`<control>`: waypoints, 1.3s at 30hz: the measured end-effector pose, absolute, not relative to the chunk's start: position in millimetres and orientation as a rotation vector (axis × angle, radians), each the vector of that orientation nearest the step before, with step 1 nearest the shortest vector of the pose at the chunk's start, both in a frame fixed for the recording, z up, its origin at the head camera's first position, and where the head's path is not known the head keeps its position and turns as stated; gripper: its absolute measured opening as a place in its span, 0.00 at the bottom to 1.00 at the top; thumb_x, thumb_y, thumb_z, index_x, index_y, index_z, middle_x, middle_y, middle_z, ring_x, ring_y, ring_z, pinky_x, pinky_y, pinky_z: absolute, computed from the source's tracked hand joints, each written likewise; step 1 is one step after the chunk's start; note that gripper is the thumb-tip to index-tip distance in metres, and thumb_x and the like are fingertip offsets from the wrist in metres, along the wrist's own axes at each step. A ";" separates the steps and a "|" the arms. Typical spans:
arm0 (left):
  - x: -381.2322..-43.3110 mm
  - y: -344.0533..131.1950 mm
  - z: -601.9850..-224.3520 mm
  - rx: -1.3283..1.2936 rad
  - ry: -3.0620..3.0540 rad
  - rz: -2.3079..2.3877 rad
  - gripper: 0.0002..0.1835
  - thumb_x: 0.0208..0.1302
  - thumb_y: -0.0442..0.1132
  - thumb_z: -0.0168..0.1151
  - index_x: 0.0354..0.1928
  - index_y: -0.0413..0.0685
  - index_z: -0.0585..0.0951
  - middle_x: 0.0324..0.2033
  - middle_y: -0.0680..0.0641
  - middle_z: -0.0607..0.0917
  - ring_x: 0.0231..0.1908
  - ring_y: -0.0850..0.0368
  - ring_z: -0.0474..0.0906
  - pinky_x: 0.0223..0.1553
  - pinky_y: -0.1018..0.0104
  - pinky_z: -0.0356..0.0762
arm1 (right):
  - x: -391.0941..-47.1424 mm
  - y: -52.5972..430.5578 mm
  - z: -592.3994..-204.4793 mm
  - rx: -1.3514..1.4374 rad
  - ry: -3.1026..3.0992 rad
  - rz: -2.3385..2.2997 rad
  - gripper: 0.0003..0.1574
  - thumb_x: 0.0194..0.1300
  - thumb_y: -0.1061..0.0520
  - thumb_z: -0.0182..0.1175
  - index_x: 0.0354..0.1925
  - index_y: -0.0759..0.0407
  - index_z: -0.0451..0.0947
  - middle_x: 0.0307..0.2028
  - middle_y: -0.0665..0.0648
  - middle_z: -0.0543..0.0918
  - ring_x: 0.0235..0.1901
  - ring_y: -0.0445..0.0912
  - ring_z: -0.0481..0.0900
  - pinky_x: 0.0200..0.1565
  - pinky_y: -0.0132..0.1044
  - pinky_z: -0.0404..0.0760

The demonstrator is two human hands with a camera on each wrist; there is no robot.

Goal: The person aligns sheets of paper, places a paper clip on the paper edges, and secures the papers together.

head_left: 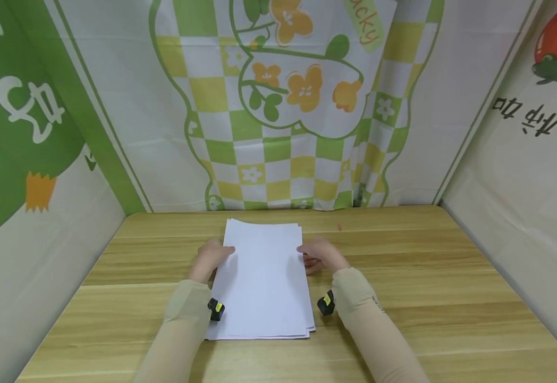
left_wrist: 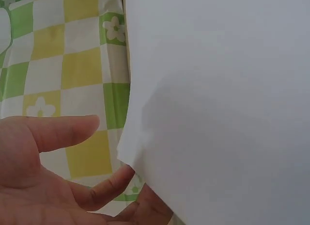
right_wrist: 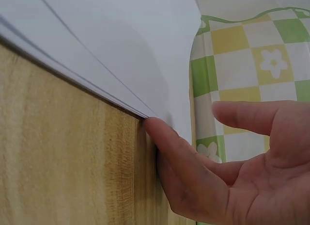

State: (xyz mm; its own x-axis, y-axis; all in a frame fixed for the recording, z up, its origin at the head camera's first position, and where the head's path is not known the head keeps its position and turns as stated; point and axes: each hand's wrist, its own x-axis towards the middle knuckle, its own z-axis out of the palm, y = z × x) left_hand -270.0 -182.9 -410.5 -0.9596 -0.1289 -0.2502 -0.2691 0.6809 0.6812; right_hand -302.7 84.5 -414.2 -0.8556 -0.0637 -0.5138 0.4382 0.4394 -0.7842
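Note:
A stack of white paper sheets (head_left: 264, 287) lies on the wooden table in front of me, with several edges slightly out of line at the corners. My left hand (head_left: 209, 259) is at the stack's left side. In the left wrist view its thumb (left_wrist: 72, 132) stands straight and apart from the paper, while its fingertips touch the edge, some hidden behind the sheets. On the opposite side is my right hand (head_left: 323, 254). The right wrist view has its index finger (right_wrist: 181, 154) against the layered edges, with the thumb (right_wrist: 247, 116) raised away from them.
The wooden table (head_left: 427, 298) extends on both sides of the stack. A small reddish bit (head_left: 339, 227) lies near the back edge. Behind hangs a green-and-yellow checked curtain (head_left: 278, 159), and printed cloth walls (head_left: 522, 213) flank the table.

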 end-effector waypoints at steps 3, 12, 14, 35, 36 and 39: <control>-269.6 -183.8 -411.5 -0.333 2.698 1.170 0.29 0.66 0.44 0.51 0.57 0.22 0.67 0.55 0.26 0.72 0.51 0.37 0.73 0.52 0.45 0.74 | -302.4 84.3 -413.8 0.315 2.218 -1.418 0.25 0.65 0.56 0.58 0.55 0.69 0.67 0.40 0.62 0.76 0.33 0.48 0.77 0.38 0.41 0.84; -274.4 -189.6 -414.7 -0.354 2.666 1.254 0.14 0.64 0.44 0.54 0.27 0.41 0.69 0.18 0.49 0.65 0.19 0.57 0.64 0.20 0.68 0.67 | -301.1 83.3 -413.0 0.313 2.240 -1.394 0.19 0.66 0.57 0.58 0.49 0.69 0.70 0.33 0.59 0.75 0.29 0.46 0.75 0.39 0.41 0.84; -274.6 -190.6 -414.7 -0.367 2.643 1.276 0.14 0.64 0.44 0.54 0.27 0.41 0.69 0.17 0.52 0.62 0.18 0.58 0.64 0.20 0.68 0.68 | -301.1 83.2 -414.0 0.304 2.250 -1.381 0.18 0.66 0.57 0.58 0.48 0.69 0.71 0.31 0.58 0.74 0.28 0.45 0.75 0.40 0.41 0.84; -272.6 -187.3 -415.6 -0.390 2.609 1.263 0.29 0.64 0.46 0.53 0.56 0.26 0.68 0.46 0.33 0.74 0.38 0.47 0.72 0.34 0.61 0.76 | -303.0 82.8 -415.4 0.291 2.275 -1.343 0.24 0.65 0.54 0.59 0.52 0.70 0.70 0.40 0.63 0.77 0.36 0.49 0.79 0.40 0.39 0.84; -272.6 -186.5 -414.8 -0.377 2.624 1.255 0.30 0.63 0.46 0.53 0.57 0.25 0.67 0.49 0.31 0.74 0.41 0.45 0.73 0.36 0.59 0.77 | -304.0 82.9 -415.9 0.292 2.278 -1.341 0.25 0.65 0.53 0.59 0.53 0.70 0.70 0.41 0.63 0.77 0.37 0.49 0.79 0.41 0.39 0.83; -273.1 -183.5 -412.8 -0.337 2.663 1.212 0.33 0.64 0.47 0.52 0.60 0.23 0.65 0.56 0.27 0.71 0.50 0.39 0.73 0.48 0.52 0.77 | -306.5 82.3 -416.3 0.286 2.288 -1.335 0.28 0.64 0.52 0.59 0.56 0.69 0.68 0.46 0.64 0.76 0.43 0.51 0.78 0.43 0.40 0.82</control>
State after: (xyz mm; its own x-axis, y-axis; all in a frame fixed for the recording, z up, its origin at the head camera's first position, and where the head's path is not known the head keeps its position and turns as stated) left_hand -273.1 -183.5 -412.8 -0.9549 -0.1243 -0.2697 -0.2850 0.6387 0.7147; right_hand -306.5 82.3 -416.3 -0.8665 -0.0564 -0.4960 0.4041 0.5043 -0.7632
